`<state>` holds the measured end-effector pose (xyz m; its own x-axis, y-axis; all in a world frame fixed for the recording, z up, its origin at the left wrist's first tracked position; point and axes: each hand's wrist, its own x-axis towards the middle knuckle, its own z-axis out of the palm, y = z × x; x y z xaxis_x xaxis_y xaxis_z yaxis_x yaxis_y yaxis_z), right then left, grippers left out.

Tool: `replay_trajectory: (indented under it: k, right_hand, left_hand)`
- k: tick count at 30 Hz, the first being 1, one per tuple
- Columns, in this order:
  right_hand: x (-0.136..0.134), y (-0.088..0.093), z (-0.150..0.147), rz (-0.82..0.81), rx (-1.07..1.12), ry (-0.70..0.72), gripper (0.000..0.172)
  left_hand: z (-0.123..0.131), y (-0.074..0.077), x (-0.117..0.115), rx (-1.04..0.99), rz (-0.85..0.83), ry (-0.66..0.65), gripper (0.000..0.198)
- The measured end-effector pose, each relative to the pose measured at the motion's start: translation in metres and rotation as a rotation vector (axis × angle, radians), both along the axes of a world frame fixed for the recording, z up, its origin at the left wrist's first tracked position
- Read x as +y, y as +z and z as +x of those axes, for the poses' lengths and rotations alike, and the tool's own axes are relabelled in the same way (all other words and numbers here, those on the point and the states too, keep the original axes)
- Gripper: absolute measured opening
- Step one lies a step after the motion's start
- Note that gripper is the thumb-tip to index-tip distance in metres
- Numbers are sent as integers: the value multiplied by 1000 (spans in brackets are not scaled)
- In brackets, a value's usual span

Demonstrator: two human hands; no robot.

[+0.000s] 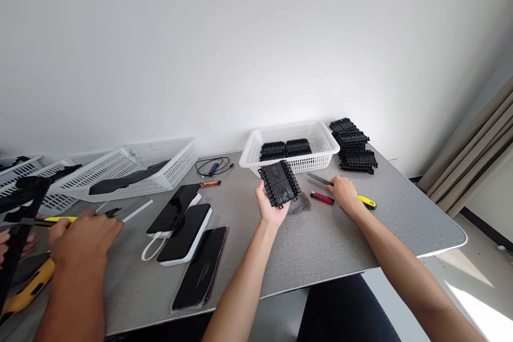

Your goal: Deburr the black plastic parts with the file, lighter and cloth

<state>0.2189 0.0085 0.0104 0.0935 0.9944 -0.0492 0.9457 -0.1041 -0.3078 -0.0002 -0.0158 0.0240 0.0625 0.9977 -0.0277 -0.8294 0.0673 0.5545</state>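
As the left hand [271,212] holds a black part [278,181] above the table [412,224], its thumb lies at the part's left edge and the fingers go out of sight beneath, so the grip is clamped on that part. The part is tilted, just in front of a white basket [249,159], where two similar pieces [273,149] lie side by side. The right hand [343,191] is down over the middle of a tool [318,178], fingers curled; the metal blade points out to the left and the yellow handle [367,202] shows past the wrist. Whether those fingers are clamped on it, I cannot tell. Between the two hands lie a red lighter [321,198] and a patch of dark grit [300,204]. More black parts are piled in stacks [353,144] to the right of the basket. To the left are a coiled cable [214,166], an orange lighter [210,184] and three phones [202,267]. Farther left, a co-worker's hand [82,240] holds another yellow tool [60,219], near a second basket [182,171] with a long dark piece [128,179] in it.
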Motion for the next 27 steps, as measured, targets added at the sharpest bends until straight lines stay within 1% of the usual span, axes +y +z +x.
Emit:
replay_trajectory:
  k: [3, 9, 15, 18, 20, 22, 24, 25, 27]
  right_hand:
    - [3, -4, 0, -2, -19, -13, 20]
    - [5, -10, 0, 10, -37, -41, 17]
    - [4, -13, -3, 32, -19, -68, 18]
    - [3, -13, -3, 54, 11, -69, 18]
    - [2, -9, -3, 86, 48, -58, 21]
    - [0, -3, -4, 134, 114, -12, 29]
    - [-2, 4, -7, 175, 192, 78, 37]
    - [-4, 7, -9, 185, 250, 147, 42]
    - [-7, 11, -15, 155, 483, 333, 51]
  left_hand:
    - [0, 0, 0, 3, 1, -2, 46]
    - [0, 2, 0, -31, -48, -6, 44]
    - [-2, -2, 1, 2, -45, -2, 43]
    - [-3, -2, 1, 6, -48, -5, 42]
    - [-3, -2, 1, -5, -63, -11, 40]
    - [-3, -2, 0, -20, -87, -12, 38]
    - [-2, -1, 0, -28, -110, -10, 37]
    - [-2, -1, 0, -24, -117, -13, 37]
    - [0, -1, 0, -6, -124, -21, 36]
